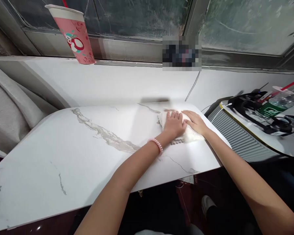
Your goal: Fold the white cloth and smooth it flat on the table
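Note:
A white cloth [192, 134], fluffy with a frilled edge, lies on the marble-patterned white tabletop [107, 120] towards its right end. My left hand [173, 125] presses flat on the cloth, fingers stretched forward, with a pink beaded bracelet [157, 145] round the wrist. Just right of it, my right hand [196, 123] also lies flat on the cloth, thumb apart and reaching towards the left hand. The two hands cover part of the cloth.
On the window ledge stand a pink paper cup [75, 39] and a blurred-out dark object [181, 54]. To the right, a side cabinet [237, 130] holds a plastic cup [274, 106], cables and dark items. A pale curtain [12, 107] hangs at left.

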`<state>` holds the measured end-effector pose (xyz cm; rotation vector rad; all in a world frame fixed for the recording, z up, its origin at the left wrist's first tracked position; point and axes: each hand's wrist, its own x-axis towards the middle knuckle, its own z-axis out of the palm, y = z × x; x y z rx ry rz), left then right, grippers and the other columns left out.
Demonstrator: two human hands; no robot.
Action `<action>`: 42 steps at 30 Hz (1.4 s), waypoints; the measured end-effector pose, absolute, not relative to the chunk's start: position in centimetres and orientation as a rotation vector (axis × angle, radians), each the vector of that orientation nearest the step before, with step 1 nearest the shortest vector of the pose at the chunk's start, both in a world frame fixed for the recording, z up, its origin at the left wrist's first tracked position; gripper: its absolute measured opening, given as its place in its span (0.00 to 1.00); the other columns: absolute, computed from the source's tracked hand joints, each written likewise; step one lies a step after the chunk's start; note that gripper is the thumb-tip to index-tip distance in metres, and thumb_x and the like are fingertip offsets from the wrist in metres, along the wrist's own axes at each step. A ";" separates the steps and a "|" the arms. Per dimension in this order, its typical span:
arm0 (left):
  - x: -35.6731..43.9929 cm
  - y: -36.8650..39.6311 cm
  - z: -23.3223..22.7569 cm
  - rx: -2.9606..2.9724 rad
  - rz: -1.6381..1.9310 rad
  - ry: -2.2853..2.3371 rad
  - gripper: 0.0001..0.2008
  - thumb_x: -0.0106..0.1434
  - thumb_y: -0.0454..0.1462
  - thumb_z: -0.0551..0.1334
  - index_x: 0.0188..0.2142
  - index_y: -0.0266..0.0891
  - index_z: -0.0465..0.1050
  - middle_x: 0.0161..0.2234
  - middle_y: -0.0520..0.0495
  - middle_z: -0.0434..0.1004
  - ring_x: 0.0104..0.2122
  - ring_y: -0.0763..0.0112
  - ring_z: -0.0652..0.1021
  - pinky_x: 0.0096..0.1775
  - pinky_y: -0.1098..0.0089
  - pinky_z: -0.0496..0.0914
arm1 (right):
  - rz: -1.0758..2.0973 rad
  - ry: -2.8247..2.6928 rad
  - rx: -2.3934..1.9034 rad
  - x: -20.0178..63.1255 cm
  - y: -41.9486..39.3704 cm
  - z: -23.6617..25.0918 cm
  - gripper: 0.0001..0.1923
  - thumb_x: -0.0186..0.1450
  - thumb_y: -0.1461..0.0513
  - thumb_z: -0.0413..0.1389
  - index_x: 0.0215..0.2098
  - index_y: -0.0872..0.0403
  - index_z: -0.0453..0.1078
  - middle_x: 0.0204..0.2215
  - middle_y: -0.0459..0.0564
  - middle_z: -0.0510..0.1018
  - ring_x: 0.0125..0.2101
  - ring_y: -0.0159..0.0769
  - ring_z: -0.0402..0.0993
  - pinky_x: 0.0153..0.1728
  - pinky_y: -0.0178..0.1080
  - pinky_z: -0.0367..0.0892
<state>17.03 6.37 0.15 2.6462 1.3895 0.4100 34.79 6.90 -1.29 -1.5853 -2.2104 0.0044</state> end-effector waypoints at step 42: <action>20.3 15.8 -0.1 2.623 0.525 1.343 0.25 0.71 0.38 0.46 0.65 0.32 0.59 0.65 0.38 0.62 0.65 0.57 0.61 0.67 0.52 0.47 | -0.021 -2.263 -1.715 36.9 15.7 -0.5 0.26 0.70 0.54 0.40 0.60 0.55 0.64 0.59 0.59 0.70 0.60 0.51 0.65 0.59 0.55 0.61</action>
